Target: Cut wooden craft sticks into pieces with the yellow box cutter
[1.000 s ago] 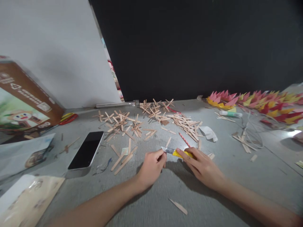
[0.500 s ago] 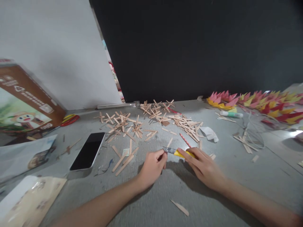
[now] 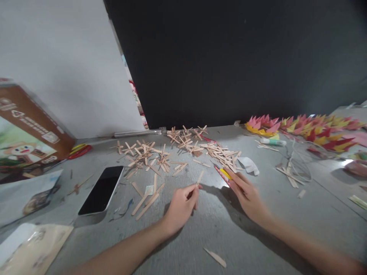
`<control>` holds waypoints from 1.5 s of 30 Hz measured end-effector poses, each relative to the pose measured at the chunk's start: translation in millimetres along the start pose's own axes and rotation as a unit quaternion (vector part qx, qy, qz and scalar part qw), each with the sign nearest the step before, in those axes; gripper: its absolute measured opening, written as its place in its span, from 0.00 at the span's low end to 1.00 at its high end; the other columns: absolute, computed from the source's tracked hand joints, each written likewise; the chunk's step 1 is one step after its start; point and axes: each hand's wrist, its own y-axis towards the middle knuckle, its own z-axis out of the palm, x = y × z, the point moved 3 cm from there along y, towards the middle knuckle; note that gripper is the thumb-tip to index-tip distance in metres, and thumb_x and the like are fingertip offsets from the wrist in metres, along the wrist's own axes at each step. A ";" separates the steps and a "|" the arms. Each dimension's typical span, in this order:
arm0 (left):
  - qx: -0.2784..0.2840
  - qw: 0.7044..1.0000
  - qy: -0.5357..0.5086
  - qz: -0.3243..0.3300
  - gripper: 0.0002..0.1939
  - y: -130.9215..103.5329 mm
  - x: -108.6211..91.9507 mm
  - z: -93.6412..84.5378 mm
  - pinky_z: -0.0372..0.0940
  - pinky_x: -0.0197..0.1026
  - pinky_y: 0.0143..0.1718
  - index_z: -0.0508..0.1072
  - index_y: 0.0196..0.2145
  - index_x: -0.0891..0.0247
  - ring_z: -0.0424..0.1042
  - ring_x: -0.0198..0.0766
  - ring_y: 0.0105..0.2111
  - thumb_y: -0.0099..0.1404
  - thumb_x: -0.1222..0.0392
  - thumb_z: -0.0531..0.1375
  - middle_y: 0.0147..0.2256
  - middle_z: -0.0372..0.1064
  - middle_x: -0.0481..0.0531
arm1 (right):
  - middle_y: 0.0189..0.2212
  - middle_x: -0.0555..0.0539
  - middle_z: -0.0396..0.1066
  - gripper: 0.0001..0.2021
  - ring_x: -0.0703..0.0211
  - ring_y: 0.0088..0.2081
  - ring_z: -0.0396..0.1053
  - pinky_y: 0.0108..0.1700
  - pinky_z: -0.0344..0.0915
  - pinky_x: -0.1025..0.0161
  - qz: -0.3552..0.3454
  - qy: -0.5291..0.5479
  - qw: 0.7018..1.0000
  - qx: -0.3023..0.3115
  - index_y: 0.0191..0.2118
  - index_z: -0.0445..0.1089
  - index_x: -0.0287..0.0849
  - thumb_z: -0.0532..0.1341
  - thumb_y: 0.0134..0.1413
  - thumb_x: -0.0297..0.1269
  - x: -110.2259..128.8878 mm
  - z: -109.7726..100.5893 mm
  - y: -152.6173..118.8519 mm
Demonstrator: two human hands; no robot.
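My left hand (image 3: 183, 206) pinches a thin wooden craft stick (image 3: 200, 177), which points up and away from the fingertips. My right hand (image 3: 246, 193) is closed around a box cutter (image 3: 225, 174) with a yellow body, its blade pointing up and left, apart from the stick. A slim red patterned rod (image 3: 221, 176) shows along the cutter; whether it is held or lies behind is unclear. Beyond the hands lie a heap of loose craft sticks (image 3: 225, 154) and several crossed stick pieces (image 3: 143, 152). A pointed stick offcut (image 3: 215, 257) rests in front of me.
On the left are a phone (image 3: 101, 191), a brown printed box (image 3: 31, 126) and a beige packet (image 3: 37, 248). Pink, yellow and red folded paper shapes (image 3: 329, 137), a glue stick (image 3: 273, 142), a white cable (image 3: 308, 168) and crumpled paper (image 3: 249, 165) lie to the right. A black panel (image 3: 229, 65) stands behind.
My right hand has drawn the box cutter away from the stick, up and to the right. My left hand still pinches the stick in nearly the same place.
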 end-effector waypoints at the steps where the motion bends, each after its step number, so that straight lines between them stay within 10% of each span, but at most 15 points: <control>1: 0.001 1.000 -0.003 -0.001 0.20 0.3 0.3 -0.2 0.55 0.36 0.27 0.78 0.38 0.63 0.62 0.33 0.22 0.77 0.47 0.54 0.20 0.64 0.42 | 0.46 0.44 0.74 0.24 0.53 0.44 0.74 0.47 0.73 0.59 0.010 0.006 1.000 -0.002 0.74 0.61 0.56 0.52 0.78 0.41 -1.3 -0.5 1.4; 17: 0.037 0.992 -0.118 0.011 0.22 5.2 7.4 2.3 0.59 0.38 0.25 0.66 0.55 0.64 0.65 0.35 0.20 0.77 0.42 0.55 0.28 0.74 0.48 | 0.45 0.44 0.72 0.24 0.53 0.42 0.73 0.46 0.73 0.57 -0.027 0.041 0.998 0.040 0.75 0.60 0.57 0.51 0.79 0.39 6.1 0.1 -1.1; 45: -0.037 0.996 -0.074 0.026 0.18 4.8 18.1 3.5 0.50 0.38 0.27 0.60 0.39 0.57 0.53 0.34 0.25 0.80 0.41 0.48 0.26 0.53 0.40 | 0.45 0.42 0.73 0.25 0.52 0.42 0.73 0.48 0.75 0.55 -0.021 0.018 0.998 0.057 0.74 0.61 0.54 0.49 0.78 0.43 11.4 -1.8 1.2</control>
